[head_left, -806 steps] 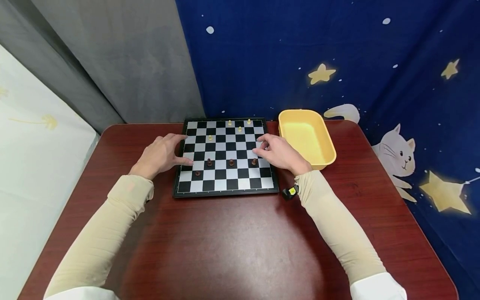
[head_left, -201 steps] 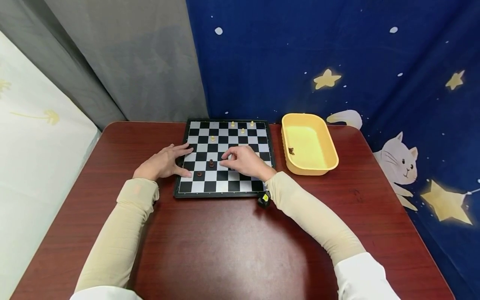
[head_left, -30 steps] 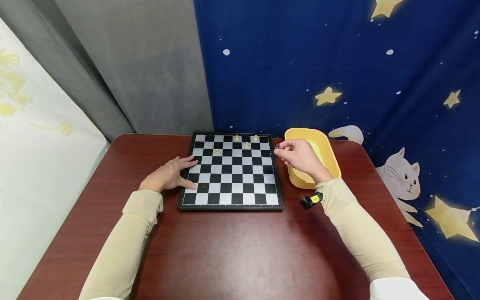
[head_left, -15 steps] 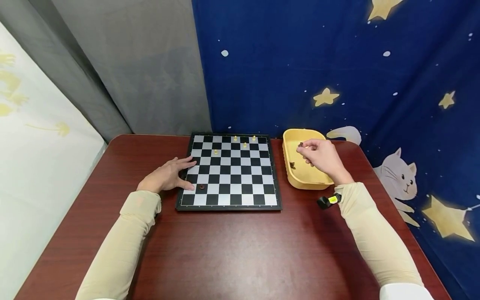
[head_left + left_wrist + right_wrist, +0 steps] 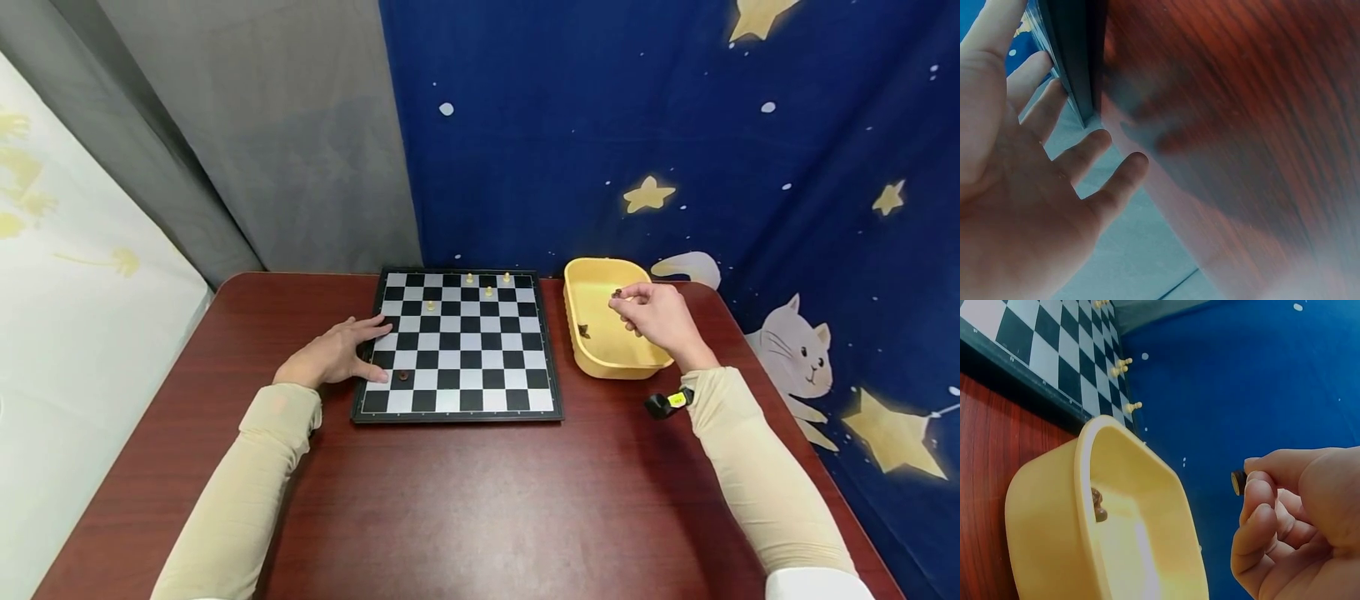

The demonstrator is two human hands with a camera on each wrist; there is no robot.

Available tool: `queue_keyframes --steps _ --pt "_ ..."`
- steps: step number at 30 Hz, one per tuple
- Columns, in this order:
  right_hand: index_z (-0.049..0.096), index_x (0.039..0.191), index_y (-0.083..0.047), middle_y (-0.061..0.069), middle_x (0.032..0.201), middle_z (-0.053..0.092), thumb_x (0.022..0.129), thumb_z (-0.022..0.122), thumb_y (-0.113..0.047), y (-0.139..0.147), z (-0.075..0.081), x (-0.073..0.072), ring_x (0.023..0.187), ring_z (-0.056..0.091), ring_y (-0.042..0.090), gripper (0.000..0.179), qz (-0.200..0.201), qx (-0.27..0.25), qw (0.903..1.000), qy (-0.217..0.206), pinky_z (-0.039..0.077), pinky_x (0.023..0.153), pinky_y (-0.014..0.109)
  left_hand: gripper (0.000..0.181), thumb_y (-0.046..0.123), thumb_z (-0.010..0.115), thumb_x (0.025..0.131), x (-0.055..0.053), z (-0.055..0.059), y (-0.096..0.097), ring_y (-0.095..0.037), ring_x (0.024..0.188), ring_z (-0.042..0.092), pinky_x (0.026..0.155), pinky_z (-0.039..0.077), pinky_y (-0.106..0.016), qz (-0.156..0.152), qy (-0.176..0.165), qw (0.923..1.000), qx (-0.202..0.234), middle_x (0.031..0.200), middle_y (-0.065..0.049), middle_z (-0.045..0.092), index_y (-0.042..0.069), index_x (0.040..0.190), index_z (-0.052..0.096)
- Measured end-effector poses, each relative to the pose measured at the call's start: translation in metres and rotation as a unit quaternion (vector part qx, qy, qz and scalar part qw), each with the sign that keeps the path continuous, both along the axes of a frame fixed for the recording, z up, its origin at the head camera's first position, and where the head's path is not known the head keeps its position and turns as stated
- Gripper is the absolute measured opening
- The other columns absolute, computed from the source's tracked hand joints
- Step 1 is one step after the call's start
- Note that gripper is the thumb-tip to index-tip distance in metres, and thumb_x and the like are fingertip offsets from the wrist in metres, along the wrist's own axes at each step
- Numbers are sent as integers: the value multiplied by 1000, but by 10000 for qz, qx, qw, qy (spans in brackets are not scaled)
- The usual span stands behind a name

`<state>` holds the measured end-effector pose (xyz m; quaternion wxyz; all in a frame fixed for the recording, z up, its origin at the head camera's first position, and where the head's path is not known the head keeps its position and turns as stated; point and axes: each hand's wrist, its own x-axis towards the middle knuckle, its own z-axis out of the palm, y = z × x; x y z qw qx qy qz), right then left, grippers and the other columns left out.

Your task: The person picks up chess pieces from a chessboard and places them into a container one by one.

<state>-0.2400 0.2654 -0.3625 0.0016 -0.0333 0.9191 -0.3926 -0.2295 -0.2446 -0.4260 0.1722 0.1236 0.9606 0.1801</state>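
Note:
My right hand (image 5: 660, 317) is over the yellow bin (image 5: 615, 372), pinching a dark brown chess pawn (image 5: 617, 293) between thumb and fingertips. In the right wrist view the pawn's round base (image 5: 1239, 482) shows. Dark pieces (image 5: 1099, 506) lie in the bin against its left wall. On the chessboard (image 5: 471, 358), one dark pawn (image 5: 403, 376) stands near the front left corner. Several pale yellow pawns, one of them a pawn (image 5: 431, 307) set apart, stand toward the back. My left hand (image 5: 333, 354) rests at the board's left edge, fingers and thumb spread, holding nothing.
The bin stands just right of the board on a reddish-brown table (image 5: 450, 508). A blue curtain (image 5: 525, 150) with stars and a grey curtain (image 5: 322, 167) hang behind the table's back edge.
Most dark pawns have left the board since the earliest frame; some now lie in the bin. Over the last second my right hand carried a pawn rightward over the bin. The left hand stayed.

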Motion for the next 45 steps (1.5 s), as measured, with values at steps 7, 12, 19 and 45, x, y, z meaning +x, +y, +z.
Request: queue_keyframes --steps 7,12,19,45 --pt "66 105 2 -7 63 61 97 69 -26 7 -10 -2 56 58 7 29 -159 -206 9995 -159 52 52 23 102 55 84 76 0 -3 0 -42 159 13 123 25 -66 15 -31 10000 74 172 -5 21 25 160 35" --pt "65 105 3 -7 64 61 97 68 -22 11 -16 -5 55 57 4 27 -237 -347 9988 -266 51 52 20 102 56 84 76 -1 -4 0 -43 159 12 122 24 -67 -4 -28 10000 73 172 -6 21 24 160 35" --pt "64 107 4 -3 66 62 97 68 -21 13 -20 -7 58 59 11 27 -283 -350 9984 -351 51 52 20 103 55 84 76 0 -3 0 -43 159 12 122 24 -67 9 -29 10000 56 172 -6 20 24 160 35" --pt "71 110 1 -6 62 60 97 69 -28 -1 -16 -2 53 55 6 32 -61 -326 9991 -264 48 51 23 101 53 85 77 0 0 -1 -43 159 12 122 26 -66 11 -14 10000 43 172 -5 20 24 160 35"
